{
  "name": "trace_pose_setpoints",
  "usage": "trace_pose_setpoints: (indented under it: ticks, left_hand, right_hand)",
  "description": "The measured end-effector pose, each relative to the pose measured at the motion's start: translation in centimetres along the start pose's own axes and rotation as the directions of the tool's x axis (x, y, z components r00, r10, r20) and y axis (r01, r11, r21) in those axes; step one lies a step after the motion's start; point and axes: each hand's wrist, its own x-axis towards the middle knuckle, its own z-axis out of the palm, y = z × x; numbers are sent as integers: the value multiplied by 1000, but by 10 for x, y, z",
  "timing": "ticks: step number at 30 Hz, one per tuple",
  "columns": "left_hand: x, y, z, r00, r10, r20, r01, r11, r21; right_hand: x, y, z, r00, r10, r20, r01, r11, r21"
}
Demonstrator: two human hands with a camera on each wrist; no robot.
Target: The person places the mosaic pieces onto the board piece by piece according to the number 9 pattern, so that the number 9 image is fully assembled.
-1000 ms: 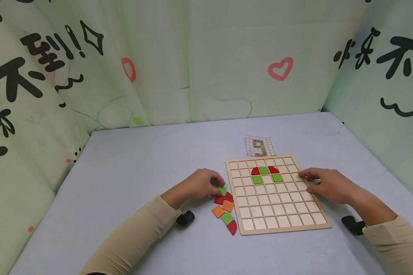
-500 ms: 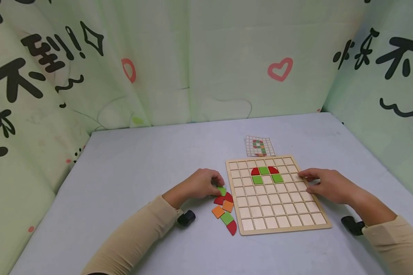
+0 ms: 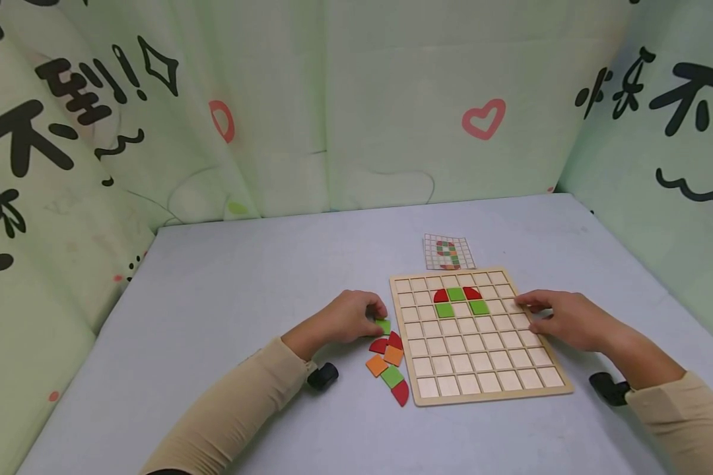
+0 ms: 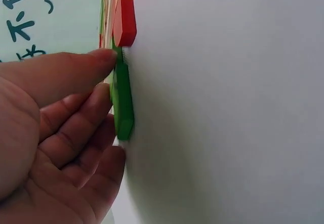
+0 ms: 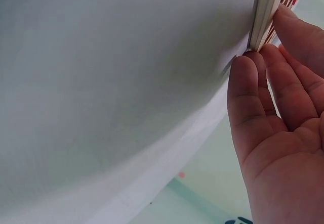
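In the head view, the left hand (image 3: 353,318) pinches a green square tile (image 3: 384,326) at the top of a small cluster of loose tiles. Close up in the left wrist view, the thumb and fingers meet at the edges of that green tile (image 4: 123,102), just above the white surface. The right hand (image 3: 573,320) rests its thumb and fingertips along the right edge of a wooden grid board (image 3: 475,344). From the right wrist, the thumb lies on the board's rim (image 5: 267,16) and other fingertips are against its side. Red and green tiles sit in the board's upper cells.
Below the held tile lie red quarter-round tiles (image 3: 401,394), orange squares (image 3: 377,365) and another green square (image 3: 392,377). A printed pattern card (image 3: 466,253) lies behind the board. Patterned curtains (image 3: 392,99) surround the white table (image 3: 261,264).
The green tile under the left hand has turned slightly and shifted a little away from the red tiles. The right hand and the board have stayed put.
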Motion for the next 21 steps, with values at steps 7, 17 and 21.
trace_pose_setpoints:
  ticks: [7, 17, 21]
  left_hand:
    - [1, 2, -2, 1000, 4, 4, -4, 999, 33]
    - [2, 5, 0, 1000, 0, -3, 1, 996, 84]
    - [3, 4, 1, 1000, 7, -8, -7, 995, 96]
  right_hand:
    - [0, -1, 0, 1000, -1, 1, 1, 1000, 4]
    - [0, -2, -2, 1000, 3, 9, -3, 1000, 11]
    - [0, -2, -2, 1000, 5, 11, -5, 1000, 12]
